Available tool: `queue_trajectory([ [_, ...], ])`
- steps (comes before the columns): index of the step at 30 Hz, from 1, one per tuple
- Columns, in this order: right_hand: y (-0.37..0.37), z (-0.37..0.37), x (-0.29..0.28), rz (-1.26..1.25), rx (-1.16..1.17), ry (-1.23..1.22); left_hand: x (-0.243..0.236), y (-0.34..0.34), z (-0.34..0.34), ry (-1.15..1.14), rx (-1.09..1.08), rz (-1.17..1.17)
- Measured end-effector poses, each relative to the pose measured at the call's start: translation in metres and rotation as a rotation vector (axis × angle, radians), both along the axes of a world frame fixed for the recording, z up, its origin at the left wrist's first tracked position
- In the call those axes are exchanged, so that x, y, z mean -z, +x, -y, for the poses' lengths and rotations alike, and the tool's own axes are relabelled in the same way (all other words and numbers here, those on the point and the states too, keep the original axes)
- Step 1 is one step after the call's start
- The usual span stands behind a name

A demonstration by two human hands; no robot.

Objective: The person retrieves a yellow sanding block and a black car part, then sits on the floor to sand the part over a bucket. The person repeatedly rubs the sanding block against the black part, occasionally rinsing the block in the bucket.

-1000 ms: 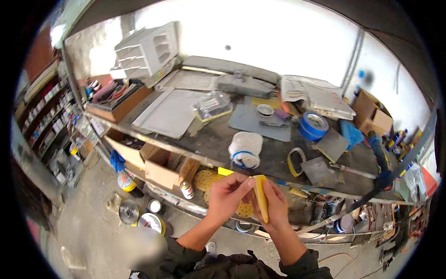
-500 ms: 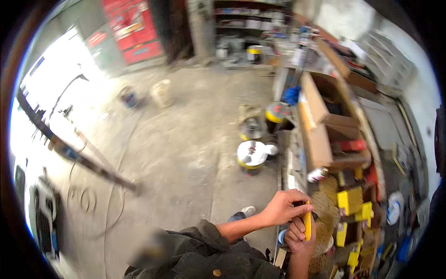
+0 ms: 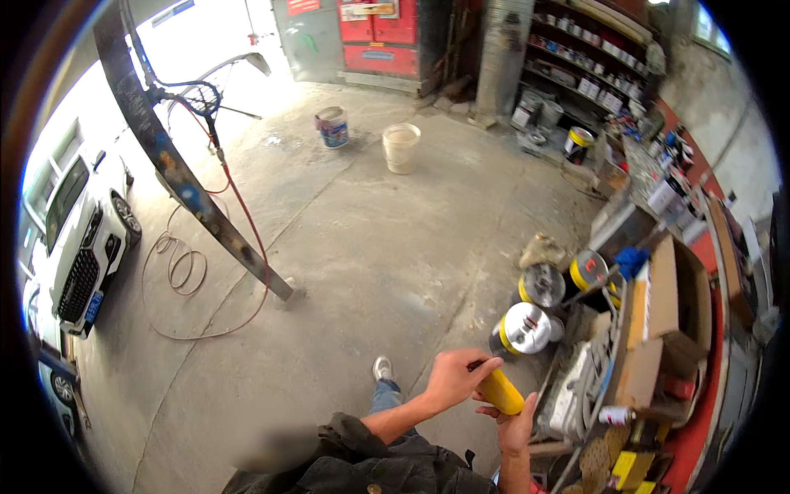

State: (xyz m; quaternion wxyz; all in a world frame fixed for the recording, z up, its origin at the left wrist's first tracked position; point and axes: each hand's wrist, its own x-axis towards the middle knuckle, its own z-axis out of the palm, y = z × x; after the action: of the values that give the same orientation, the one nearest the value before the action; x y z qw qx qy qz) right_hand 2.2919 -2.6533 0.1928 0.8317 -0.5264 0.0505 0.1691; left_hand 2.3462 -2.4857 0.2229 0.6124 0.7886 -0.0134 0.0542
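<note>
My left hand (image 3: 453, 380) grips the upper end of a yellow oblong pad (image 3: 504, 392), thumb laid along that end. My right hand (image 3: 514, 426) holds the lower end, its thumb beside the pad and its other fingers partly hidden under it. Both forearms come up from the lower edge, over the concrete floor. Just above my hands stand paint cans with yellow bands (image 3: 527, 328). To the right of them is the bench side, with open cardboard boxes (image 3: 671, 321) and a small spray can (image 3: 616, 414).
A steel post (image 3: 199, 206) slants at left, with a looped hose (image 3: 177, 267) around its foot. A white car (image 3: 92, 247) is at far left. Two buckets (image 3: 401, 148) stand on the floor ahead. Shelves of cans (image 3: 588, 62) and a red cabinet (image 3: 370, 58) stand at the back.
The view has swung left from the bench to the open floor, car and post. Both hands still hold the yellow pad, which has tilted from upright to slanting.
</note>
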Motion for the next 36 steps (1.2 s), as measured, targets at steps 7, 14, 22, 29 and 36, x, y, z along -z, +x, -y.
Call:
queue_trajectory([
  [7, 0.183, -0.201, 0.019, 0.276, -0.068, -0.428, 0.035, 0.124, -0.213, -0.099, -0.261, -0.32],
  [14, 0.357, -0.356, 0.006, 0.281, -0.401, -0.446, 0.037, 0.25, -0.361, -0.066, -0.256, -0.328],
  [22, 0.615, -0.476, 0.035, 0.306, -0.825, -0.225, 0.059, 0.44, -0.502, -0.644, -0.127, -0.471],
  [29, 0.815, -0.625, 0.011, 0.522, -1.216, -0.079, 0.054, 0.581, -0.626, -0.728, -0.166, -0.427],
  [36, 0.948, -0.781, 0.034, 0.491, -1.388, -0.017, 0.081, 0.705, -0.744, -0.888, -0.383, -0.437],
])
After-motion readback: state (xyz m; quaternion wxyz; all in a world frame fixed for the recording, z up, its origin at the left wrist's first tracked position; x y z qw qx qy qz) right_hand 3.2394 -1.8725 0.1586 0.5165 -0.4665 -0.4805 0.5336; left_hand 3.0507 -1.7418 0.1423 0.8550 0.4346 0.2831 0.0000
